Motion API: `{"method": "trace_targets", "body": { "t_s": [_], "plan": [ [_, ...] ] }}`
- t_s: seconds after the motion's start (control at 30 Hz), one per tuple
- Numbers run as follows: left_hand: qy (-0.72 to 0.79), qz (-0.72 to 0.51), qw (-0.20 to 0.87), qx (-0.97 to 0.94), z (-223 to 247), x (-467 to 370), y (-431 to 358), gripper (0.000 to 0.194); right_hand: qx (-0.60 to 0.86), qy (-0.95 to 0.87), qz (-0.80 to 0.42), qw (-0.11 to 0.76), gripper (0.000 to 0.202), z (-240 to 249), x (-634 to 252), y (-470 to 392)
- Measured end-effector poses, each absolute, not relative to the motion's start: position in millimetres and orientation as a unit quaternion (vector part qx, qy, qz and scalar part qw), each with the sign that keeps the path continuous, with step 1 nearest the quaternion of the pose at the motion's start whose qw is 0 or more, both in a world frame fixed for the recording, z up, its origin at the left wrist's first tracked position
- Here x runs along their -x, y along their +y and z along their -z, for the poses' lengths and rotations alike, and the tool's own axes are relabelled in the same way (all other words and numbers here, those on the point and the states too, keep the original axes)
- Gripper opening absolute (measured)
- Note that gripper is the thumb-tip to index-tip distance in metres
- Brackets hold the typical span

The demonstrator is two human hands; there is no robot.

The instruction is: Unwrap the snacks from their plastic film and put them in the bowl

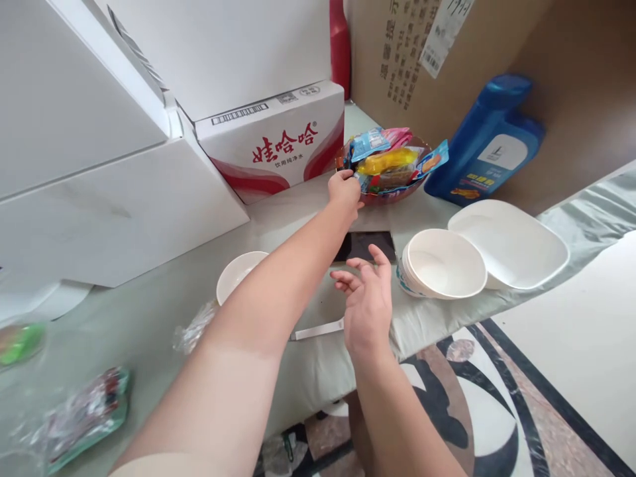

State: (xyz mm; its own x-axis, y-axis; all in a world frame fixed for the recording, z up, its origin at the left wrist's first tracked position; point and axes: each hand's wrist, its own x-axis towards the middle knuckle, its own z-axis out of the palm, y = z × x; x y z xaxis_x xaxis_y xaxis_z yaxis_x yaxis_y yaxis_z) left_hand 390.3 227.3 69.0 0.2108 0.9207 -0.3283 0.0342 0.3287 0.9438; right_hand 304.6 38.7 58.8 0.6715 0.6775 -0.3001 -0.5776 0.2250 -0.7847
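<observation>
My left hand (346, 193) reaches forward to the near left side of a translucent amber bowl (405, 195). Its fingers are closed at the bowl's rim, with the thumb on top. Colourful snack packets (387, 161) fill that bowl. Over the near part of the table my right hand (368, 305) is raised, fingers apart and holding nothing. Behind it lies a dark phone (368, 245), partly covered. A thin white strip-like object (318, 330) lies beside the right hand, one end hidden. My left forearm partly hides a small white bowl (242, 270).
Stacked paper bowls (447, 264) and a white tray (517, 245) stand at the right. A blue bottle (489, 142) leans near a cardboard box (422, 73). A white-and-red carton (278, 146) stands behind. A green-edged package (89, 417) lies front left, near the cloth-covered table's (163, 278) items.
</observation>
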Motion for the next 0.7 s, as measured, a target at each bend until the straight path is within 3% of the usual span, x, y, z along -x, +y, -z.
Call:
{"method": "trace_targets", "body": {
  "t_s": [0.2, 0.33, 0.43, 0.53, 0.7],
  "plan": [
    [0.531, -0.323, 0.563, -0.544, -48, -401, 246, 0.042, 0.427, 0.0, -0.4, 0.81, 0.044, -59, -310, 46],
    [0.534, -0.359, 0.367, -0.672, -48, -393, 242, 0.027, 0.428, 0.007, -0.411, 0.804, 0.04, -58, -307, 46],
    [0.389, -0.32, 0.191, -0.842, -51, -381, 230, 0.021, 0.438, 0.019, -0.404, 0.803, 0.037, -59, -305, 45],
    [0.218, -0.178, 0.111, -0.953, -53, -373, 224, 0.022, 0.457, 0.027, -0.396, 0.796, 0.036, -59, -304, 44],
    [0.225, -0.135, 0.073, -0.962, -57, -380, 233, 0.035, 0.455, 0.035, -0.398, 0.796, 0.037, -56, -304, 45]
  ]
}}
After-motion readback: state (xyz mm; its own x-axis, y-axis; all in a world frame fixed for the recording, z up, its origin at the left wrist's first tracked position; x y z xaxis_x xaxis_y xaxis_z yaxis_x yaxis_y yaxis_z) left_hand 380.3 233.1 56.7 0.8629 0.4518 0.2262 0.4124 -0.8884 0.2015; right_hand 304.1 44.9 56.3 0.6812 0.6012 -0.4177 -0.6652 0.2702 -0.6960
